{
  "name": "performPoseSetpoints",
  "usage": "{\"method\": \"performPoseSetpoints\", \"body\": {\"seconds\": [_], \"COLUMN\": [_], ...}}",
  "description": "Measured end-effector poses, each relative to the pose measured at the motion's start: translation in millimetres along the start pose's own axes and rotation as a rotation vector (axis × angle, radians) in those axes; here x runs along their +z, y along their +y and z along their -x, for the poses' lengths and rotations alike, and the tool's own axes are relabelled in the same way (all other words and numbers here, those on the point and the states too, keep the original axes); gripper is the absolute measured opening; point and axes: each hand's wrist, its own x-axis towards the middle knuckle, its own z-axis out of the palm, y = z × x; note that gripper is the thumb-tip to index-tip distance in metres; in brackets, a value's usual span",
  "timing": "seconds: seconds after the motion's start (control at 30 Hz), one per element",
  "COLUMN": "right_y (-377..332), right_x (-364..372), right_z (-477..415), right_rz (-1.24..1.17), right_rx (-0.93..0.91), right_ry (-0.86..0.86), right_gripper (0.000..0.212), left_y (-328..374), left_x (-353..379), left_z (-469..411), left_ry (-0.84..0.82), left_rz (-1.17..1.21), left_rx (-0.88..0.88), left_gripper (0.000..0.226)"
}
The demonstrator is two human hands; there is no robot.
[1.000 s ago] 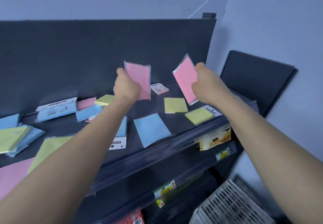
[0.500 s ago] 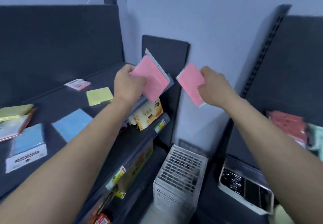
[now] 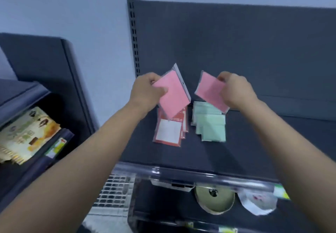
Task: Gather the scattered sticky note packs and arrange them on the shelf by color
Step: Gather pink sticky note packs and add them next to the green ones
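On the dark shelf (image 3: 245,147), a red-bordered pack stack (image 3: 170,132) lies just left of a mint-green pack stack (image 3: 211,123). Above the red stack, a pink sticky note pack (image 3: 174,97) is pinched in the left hand (image 3: 147,94); above the green stack, a second pink pack (image 3: 211,91) is gripped by the right hand (image 3: 236,92). Both packs are tilted in clear wrap.

1. Left hand (image 3: 145,92) grips a pink pack (image 3: 173,96) above the red pile (image 3: 170,132)
2. Right hand (image 3: 236,90) grips another pink pack (image 3: 209,92) over the green pile (image 3: 211,123) on the dark shelf (image 3: 254,141)
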Motion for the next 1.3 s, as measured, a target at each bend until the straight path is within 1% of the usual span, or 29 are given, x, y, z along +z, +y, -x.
{"method": "performPoseSetpoints", "body": {"seconds": [0.13,0.27,0.47,0.63,0.7,0.83,0.93,1.03,1.2,1.27,1.3], "right_y": [92.2,154.1,204.1,224.0,226.8,226.9,230.7,238.6,249.1,250.8,251.1], "right_x": [-8.5,11.4,49.5,67.9,75.0,88.7,93.9,94.2,77.3,65.8,60.2], "right_z": [-34.3,-61.0,-82.7,-97.8,-101.4,-101.2,-101.7,-102.5,-104.2,-104.2,-104.0], "right_rz": [0.057,0.047,-0.020,-0.056,-0.042,0.107,0.194,0.221,0.197,0.199,0.202], "right_rx": [0.067,0.111,0.132,0.134,0.127,0.056,0.044,0.059,0.071,0.088,0.099], "right_ry": [-0.036,-0.135,-0.259,-0.296,-0.285,-0.186,-0.142,-0.122,-0.025,0.017,0.037], "right_gripper": [0.051,0.050,0.042,0.047,0.043,0.024,0.026,0.029,0.018,0.016,0.015], "left_y": [18.2,21.1,8.0,-1.0,-3.3,-5.5,-7.5,-9.0,-12.9,-12.6,-13.0], "left_x": [97.7,167.2,216.9,236.5,241.3,244.0,249.5,262.4,297.3,312.4,319.1], "left_z": [-17.8,-30.4,-47.2,-57.0,-60.9,-68.0,-72.9,-75.7,-79.3,-78.4,-77.6], "left_ry": [-0.052,-0.104,-0.211,-0.224,-0.228,-0.223,-0.253,-0.299,-0.373,-0.397,-0.408], "left_rz": [0.013,0.011,0.055,0.034,0.016,-0.035,-0.102,-0.158,-0.274,-0.333,-0.374], "left_rx": [-0.019,-0.106,-0.172,-0.237,-0.255,-0.263,-0.263,-0.262,-0.258,-0.262,-0.269], "left_gripper": [0.026,0.028,0.036,0.033,0.031,0.026,0.022,0.023,0.016,0.018,0.012]}}
